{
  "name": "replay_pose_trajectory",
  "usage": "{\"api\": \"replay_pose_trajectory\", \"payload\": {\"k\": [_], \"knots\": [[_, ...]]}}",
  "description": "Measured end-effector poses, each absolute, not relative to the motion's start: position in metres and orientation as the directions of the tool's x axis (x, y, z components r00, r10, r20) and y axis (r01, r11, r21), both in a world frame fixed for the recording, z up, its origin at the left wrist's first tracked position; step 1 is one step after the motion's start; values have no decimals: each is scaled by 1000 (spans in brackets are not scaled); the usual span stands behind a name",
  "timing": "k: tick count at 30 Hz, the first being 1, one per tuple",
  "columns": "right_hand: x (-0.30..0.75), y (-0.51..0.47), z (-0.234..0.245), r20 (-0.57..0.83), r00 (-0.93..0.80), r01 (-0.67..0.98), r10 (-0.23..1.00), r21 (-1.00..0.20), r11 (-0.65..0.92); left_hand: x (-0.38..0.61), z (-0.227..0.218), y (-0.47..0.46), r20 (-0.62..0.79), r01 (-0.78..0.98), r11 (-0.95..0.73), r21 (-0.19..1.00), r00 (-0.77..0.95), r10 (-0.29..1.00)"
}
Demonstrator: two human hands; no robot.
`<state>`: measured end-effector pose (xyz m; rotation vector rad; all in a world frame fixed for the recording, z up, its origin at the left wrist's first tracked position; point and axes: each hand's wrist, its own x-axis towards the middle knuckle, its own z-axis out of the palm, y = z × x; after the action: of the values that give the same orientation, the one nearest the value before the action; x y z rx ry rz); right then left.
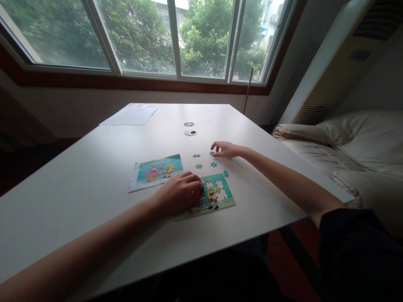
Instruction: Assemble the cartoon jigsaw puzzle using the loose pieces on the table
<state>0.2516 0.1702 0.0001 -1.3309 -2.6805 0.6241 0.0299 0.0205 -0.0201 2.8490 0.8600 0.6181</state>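
Observation:
A partly assembled cartoon jigsaw puzzle [217, 195] lies on the white table [94, 176]. My left hand [179, 193] rests on its left part, fingers curled and pressing down on the pieces. My right hand [225, 149] reaches further back, fingers bent over a loose teal piece [212, 153] on the table. Other loose teal pieces [198, 166] lie between the hands, one [226, 173] at the puzzle's upper right corner. A printed reference picture [156, 171] of the same cartoon lies left of the puzzle.
A sheet of paper [129, 116] lies at the table's far left. Two round cable grommets [190, 132] sit near the middle back. A cream sofa [355, 147] stands right of the table. Windows run along the far wall.

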Motion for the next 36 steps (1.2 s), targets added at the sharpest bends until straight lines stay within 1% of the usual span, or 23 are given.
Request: {"api": "replay_pose_trajectory", "payload": {"k": [3,7,10,12,14,17,20,22,27,29,32,36], "knots": [[243,178,3,-162,-607,760,778,-406,509,29,-21,21,354,505,-838,210,759,546],[241,180,3,-227,-590,768,775,-454,451,29,-20,20,365,499,-840,212,757,542],[247,173,4,-229,-595,753,770,-492,436,29,-20,20,366,498,-842,209,758,539],[252,164,7,-200,-622,718,757,-532,449,30,-20,20,366,497,-843,204,760,537],[259,150,10,-155,-681,631,716,-619,467,30,-21,21,361,502,-841,200,761,540],[269,124,15,-123,-793,459,597,-765,452,30,-20,21,343,511,-835,203,761,550],[277,99,15,-132,-864,370,487,-822,434,30,-18,21,328,517,-831,204,764,556],[280,87,12,-133,-876,345,464,-846,408,30,-18,21,320,517,-831,204,767,556],[284,71,9,-116,-847,363,519,-840,404,29,-20,21,338,515,-831,209,759,556],[283,67,10,-99,-849,354,519,-836,420,30,-20,21,346,516,-831,208,756,556],[281,61,13,-77,-871,340,485,-808,482,30,-19,21,351,511,-835,203,759,549],[276,57,12,-81,-903,341,423,-733,588,30,-19,21,346,511,-837,194,763,546]]}}
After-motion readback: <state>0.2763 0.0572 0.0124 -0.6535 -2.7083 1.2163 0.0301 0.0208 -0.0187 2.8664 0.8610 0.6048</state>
